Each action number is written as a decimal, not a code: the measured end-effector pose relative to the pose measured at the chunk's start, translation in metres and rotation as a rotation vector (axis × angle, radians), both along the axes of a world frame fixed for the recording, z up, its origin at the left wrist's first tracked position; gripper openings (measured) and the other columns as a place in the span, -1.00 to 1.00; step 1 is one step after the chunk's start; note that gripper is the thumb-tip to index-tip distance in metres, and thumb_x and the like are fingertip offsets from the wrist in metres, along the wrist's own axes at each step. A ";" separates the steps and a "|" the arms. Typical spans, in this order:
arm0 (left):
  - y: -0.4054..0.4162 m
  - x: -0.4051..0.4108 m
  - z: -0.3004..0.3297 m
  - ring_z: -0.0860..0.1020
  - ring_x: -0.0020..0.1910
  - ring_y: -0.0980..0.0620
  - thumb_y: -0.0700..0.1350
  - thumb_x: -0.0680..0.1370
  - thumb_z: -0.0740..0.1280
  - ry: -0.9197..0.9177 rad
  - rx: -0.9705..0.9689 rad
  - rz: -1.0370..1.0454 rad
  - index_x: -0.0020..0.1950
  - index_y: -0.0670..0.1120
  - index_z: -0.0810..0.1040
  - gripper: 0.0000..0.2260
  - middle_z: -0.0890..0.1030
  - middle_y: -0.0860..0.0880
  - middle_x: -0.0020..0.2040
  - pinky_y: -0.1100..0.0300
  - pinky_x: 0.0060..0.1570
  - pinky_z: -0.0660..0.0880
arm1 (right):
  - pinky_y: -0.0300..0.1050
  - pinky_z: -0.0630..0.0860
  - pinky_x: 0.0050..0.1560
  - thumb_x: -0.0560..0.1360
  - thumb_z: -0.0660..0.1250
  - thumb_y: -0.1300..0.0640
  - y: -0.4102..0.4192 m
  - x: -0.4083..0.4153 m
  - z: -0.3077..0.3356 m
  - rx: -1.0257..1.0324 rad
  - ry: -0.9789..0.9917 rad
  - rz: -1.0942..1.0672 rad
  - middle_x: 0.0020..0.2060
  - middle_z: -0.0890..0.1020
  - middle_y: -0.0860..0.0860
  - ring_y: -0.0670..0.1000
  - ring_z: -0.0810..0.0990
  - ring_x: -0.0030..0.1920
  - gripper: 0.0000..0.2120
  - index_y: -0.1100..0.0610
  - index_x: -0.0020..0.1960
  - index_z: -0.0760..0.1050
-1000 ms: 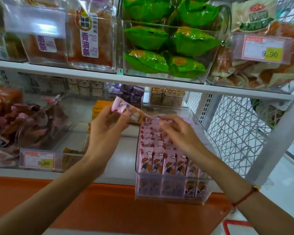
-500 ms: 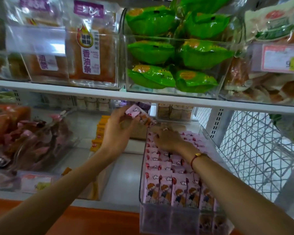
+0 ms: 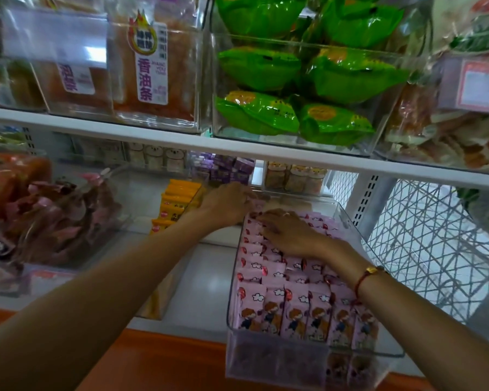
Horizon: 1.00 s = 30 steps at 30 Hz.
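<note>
a clear bin (image 3: 277,359) was seen nearest, at the front of the lower shelf, filled with upright rows of pink packets (image 3: 297,311). further in, the right hand (image 3: 288,235) was laid flat on the packets, fingers spread and relaxed, nothing grasped. just beyond, at the bin's far left corner, the left hand (image 3: 226,204) was curled; whether a packet was gripped could not be told. yellow packets (image 3: 175,198) were stacked just left of it.
</note>
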State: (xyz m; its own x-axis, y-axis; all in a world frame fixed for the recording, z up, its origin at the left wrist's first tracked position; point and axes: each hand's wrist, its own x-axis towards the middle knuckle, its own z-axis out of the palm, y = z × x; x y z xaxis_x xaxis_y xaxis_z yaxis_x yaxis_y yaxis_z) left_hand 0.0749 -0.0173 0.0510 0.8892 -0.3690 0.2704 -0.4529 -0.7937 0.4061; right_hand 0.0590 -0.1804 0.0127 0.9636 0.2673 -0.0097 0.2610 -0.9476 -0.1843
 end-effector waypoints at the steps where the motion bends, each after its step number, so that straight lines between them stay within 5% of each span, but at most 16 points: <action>1: 0.002 -0.007 0.001 0.52 0.20 -0.14 -0.11 0.61 0.22 -0.001 -0.036 0.005 0.25 -0.12 0.54 -0.75 0.57 -0.14 0.23 0.02 0.19 0.44 | 0.11 0.20 0.42 0.64 0.05 0.03 0.000 0.001 0.001 0.035 -0.013 -0.005 0.48 0.23 0.10 0.18 0.20 0.45 -0.58 -0.05 0.48 0.22; 6: 0.022 -0.060 -0.020 0.55 -0.05 0.14 -0.03 0.61 0.23 0.031 -0.322 0.056 0.20 0.00 0.52 -0.80 0.57 0.12 0.05 0.28 -0.19 0.47 | 0.01 0.52 0.09 0.59 0.14 0.14 0.010 0.012 0.003 0.182 -0.173 -0.048 0.13 0.59 0.09 0.07 0.55 0.08 -0.73 0.08 0.21 0.53; 10: 0.035 -0.103 -0.042 0.54 0.08 0.24 0.11 0.60 0.17 0.195 -0.492 0.024 0.29 0.11 0.48 -0.71 0.58 0.20 0.14 0.14 0.10 0.53 | -0.16 0.47 -0.04 0.55 0.22 0.20 0.016 0.025 0.002 0.139 -0.297 -0.080 0.19 0.55 0.14 0.11 0.54 0.10 -0.71 0.12 0.26 0.47; 14: 0.038 -0.124 -0.047 0.49 0.14 0.29 0.11 0.59 0.19 0.262 -0.578 -0.044 0.36 0.13 0.42 -0.66 0.53 0.24 0.23 0.16 0.18 0.49 | 0.04 0.37 0.30 0.60 0.11 0.06 0.015 0.041 0.000 -0.089 0.014 -0.150 0.44 0.28 0.19 0.20 0.35 0.36 -0.56 0.16 0.45 0.28; 16: 0.038 -0.130 -0.049 0.48 0.14 0.31 0.09 0.59 0.20 0.255 -0.596 -0.061 0.39 0.13 0.40 -0.64 0.51 0.25 0.26 0.19 0.19 0.48 | -0.10 0.43 0.14 0.59 0.17 0.05 0.015 0.042 0.006 -0.062 0.029 -0.119 0.36 0.42 0.16 0.11 0.48 0.22 -0.62 0.15 0.37 0.40; 20: 0.038 -0.131 -0.053 0.47 0.04 0.40 0.12 0.57 0.22 0.200 -0.599 -0.025 0.35 0.13 0.42 -0.65 0.51 0.27 0.23 0.28 0.07 0.49 | -0.40 0.27 -0.34 0.49 0.38 0.11 0.016 0.034 0.011 0.159 -0.243 -0.102 -0.04 0.66 0.02 -0.27 0.43 -0.30 -0.87 0.11 0.01 0.62; 25: 0.038 -0.126 -0.051 0.51 -0.03 0.36 0.17 0.55 0.25 0.183 -0.635 0.041 0.19 0.15 0.46 -0.75 0.55 0.26 0.06 0.27 -0.06 0.51 | -0.34 0.38 -0.12 0.54 0.31 0.20 0.028 0.012 0.016 0.585 -0.370 -0.219 -0.11 0.59 -0.02 -0.15 0.54 -0.12 -0.92 0.15 -0.01 0.57; 27: 0.038 -0.120 -0.043 0.52 -0.06 0.31 0.15 0.56 0.24 0.178 -0.678 0.084 0.14 0.16 0.46 -0.81 0.57 0.22 -0.01 0.25 -0.11 0.51 | -0.51 0.37 -0.29 0.55 0.29 0.22 0.032 -0.006 0.028 0.863 -0.476 -0.290 -0.22 0.56 -0.10 -0.32 0.55 -0.26 -0.95 0.14 -0.07 0.52; 30: 0.038 -0.109 -0.025 0.52 -0.04 0.26 -0.02 0.60 0.24 0.134 -0.720 0.118 0.18 0.12 0.47 -0.84 0.56 0.15 0.01 0.24 -0.10 0.50 | -0.55 0.38 -0.36 0.56 0.28 0.21 0.034 -0.042 0.041 1.153 -0.612 -0.414 -0.22 0.55 -0.11 -0.27 0.58 -0.24 -0.90 0.23 0.02 0.50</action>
